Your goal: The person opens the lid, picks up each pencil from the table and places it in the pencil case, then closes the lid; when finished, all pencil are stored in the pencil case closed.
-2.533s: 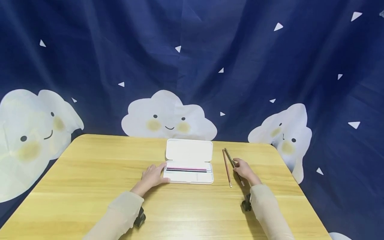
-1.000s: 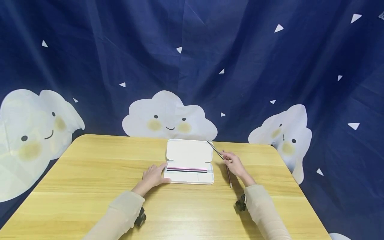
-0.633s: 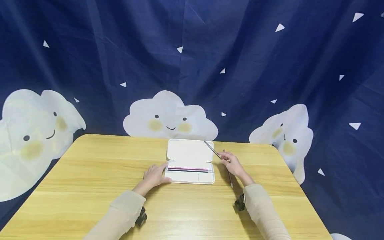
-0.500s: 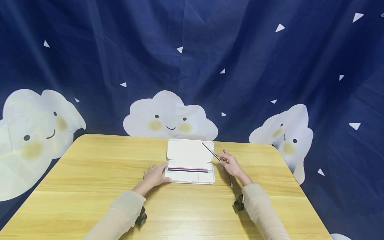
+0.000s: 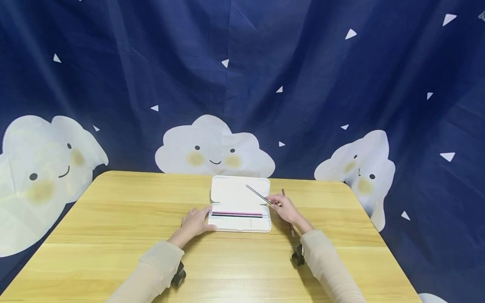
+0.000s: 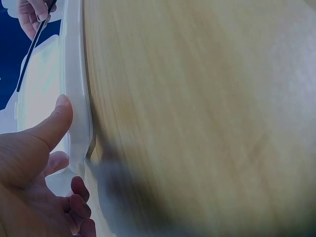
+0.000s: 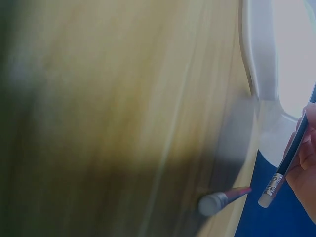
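A white pencil case [image 5: 229, 224] lies lid-up on the table, with a pink pencil [image 5: 235, 212] and a black pencil [image 5: 235, 215] inside. My left hand [image 5: 194, 221] holds its left end; in the left wrist view the thumb [image 6: 57, 121] lies along its wall. Between thumb and fingers, my right hand [image 5: 286, 209] pinches a dark pencil [image 5: 257, 193]. That pencil slants over the lid and the case's right side; its eraser end [image 7: 270, 191] shows in the right wrist view. A reddish pencil [image 5: 292, 230] lies on the table, partly hidden beneath the right hand.
The wooden table [image 5: 227, 265] reaches back to a dark blue curtain [image 5: 250, 84] printed with clouds. A small black camera [image 5: 298, 255] sits at the right wrist and another black camera [image 5: 179, 274] at the left.
My right hand has picked up the dark pencil from the table, turned it and carried it leftward over the open case. The left hand has stayed at the case's left end.
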Motion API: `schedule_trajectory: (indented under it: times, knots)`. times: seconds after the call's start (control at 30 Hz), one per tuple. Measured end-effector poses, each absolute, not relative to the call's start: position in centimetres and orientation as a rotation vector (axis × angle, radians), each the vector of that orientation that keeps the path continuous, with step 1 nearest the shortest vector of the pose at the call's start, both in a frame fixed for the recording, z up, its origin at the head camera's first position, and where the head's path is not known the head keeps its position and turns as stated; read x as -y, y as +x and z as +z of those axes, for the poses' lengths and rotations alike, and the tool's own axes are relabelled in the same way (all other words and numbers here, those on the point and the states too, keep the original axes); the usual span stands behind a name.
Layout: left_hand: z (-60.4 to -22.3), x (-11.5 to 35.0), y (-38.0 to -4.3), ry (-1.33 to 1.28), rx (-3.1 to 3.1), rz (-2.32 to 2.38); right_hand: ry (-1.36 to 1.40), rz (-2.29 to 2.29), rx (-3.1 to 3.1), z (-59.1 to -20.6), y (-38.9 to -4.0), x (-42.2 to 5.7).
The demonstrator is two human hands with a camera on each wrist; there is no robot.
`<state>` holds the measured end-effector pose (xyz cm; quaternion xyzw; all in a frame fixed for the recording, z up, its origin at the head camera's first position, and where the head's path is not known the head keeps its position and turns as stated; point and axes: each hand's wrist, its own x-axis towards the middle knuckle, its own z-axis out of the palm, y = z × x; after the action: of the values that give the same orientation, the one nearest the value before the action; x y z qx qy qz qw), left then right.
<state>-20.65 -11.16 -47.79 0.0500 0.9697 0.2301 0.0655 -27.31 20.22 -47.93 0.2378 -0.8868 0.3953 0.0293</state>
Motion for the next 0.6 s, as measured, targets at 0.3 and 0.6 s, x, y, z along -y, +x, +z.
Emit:
schedule_trajectory:
  times: [0.3,0.6]
  knots:
    - [-47.8,11.2,-20.6,0.136,-2.922,0.698,0.826,1.226,2.725,-47.7,-27.0,-19.3]
    - [-47.8,11.1,-20.5,0.13,-2.922,0.71,0.916,1.183,2.733,-47.7,-26.9,-18.6]
